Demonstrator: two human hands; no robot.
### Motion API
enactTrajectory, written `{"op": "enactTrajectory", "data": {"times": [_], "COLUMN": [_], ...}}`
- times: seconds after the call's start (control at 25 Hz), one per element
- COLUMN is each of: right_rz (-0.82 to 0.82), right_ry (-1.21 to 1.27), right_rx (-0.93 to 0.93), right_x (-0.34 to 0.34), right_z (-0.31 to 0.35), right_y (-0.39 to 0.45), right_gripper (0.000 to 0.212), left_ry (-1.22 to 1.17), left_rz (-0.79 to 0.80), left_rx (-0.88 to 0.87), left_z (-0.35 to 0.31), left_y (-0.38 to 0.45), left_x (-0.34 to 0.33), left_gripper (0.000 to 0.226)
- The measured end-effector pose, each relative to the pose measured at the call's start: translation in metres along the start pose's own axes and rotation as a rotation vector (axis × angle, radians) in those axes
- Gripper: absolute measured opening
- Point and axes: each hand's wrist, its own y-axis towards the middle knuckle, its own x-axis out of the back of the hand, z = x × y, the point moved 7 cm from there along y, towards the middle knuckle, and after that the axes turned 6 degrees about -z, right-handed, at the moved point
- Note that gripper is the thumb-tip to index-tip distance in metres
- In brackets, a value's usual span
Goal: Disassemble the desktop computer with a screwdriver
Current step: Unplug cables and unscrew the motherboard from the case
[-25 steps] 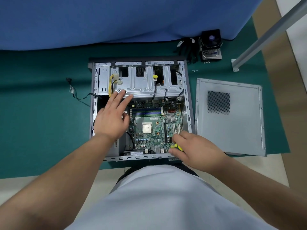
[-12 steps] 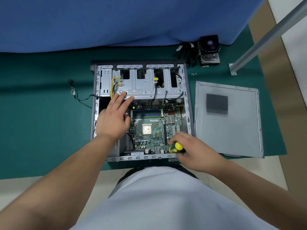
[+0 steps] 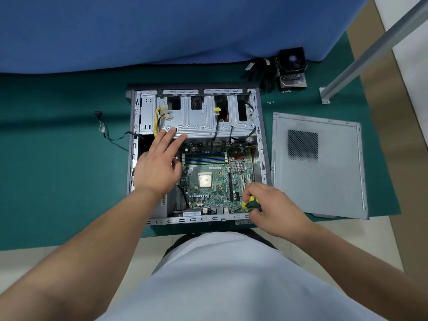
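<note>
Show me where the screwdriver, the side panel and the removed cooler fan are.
screwdriver (image 3: 250,203): head view, on its yellow and green handle, gripped by the right hand.
side panel (image 3: 333,181): head view, on the bare metal below its vent grille.
cooler fan (image 3: 292,60): head view, on the fan's top face.
</note>
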Motion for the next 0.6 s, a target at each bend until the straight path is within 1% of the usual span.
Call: {"op": "enactTrajectory", "data": {"times": [0.24, 0.4, 0.48, 0.56, 0.6], "right_rz": [-0.066, -0.165, -0.247, -0.333, -0.378], "right_ry": [0.05, 0.122, 0.223, 0.347, 0.397], "right_rx": [-0.021, -0.092, -0.15, -0.195, -0.207], "right_x": [0.007, 0.023, 0.038, 0.053, 0.062], "right_z": [-0.004, -0.009, -0.014, -0.018, -0.019], "right_y": [-0.002, -0.005, -0.004, -0.001, 0.001], "right_gripper": [0.034, 0.033, 0.031, 0.03, 0.028], "left_ry": [-0.015, -0.065, -0.172, -0.346, -0.417], "left_rz": [0.014, 0.006, -0.027, -0.095, -0.099], "left_rx": [-0.002, 0.005, 0.037, 0.071, 0.063], "left_z": [0.001, -0.003, -0.003, -0.01, -0.02], "left_y": [0.001, 0.0, -0.001, -0.005, -0.009], "left_x": [0.0, 0.006, 0.012, 0.02, 0.022], "left_gripper": [0.071, 0.065, 0.059, 0.047, 0.042]}}
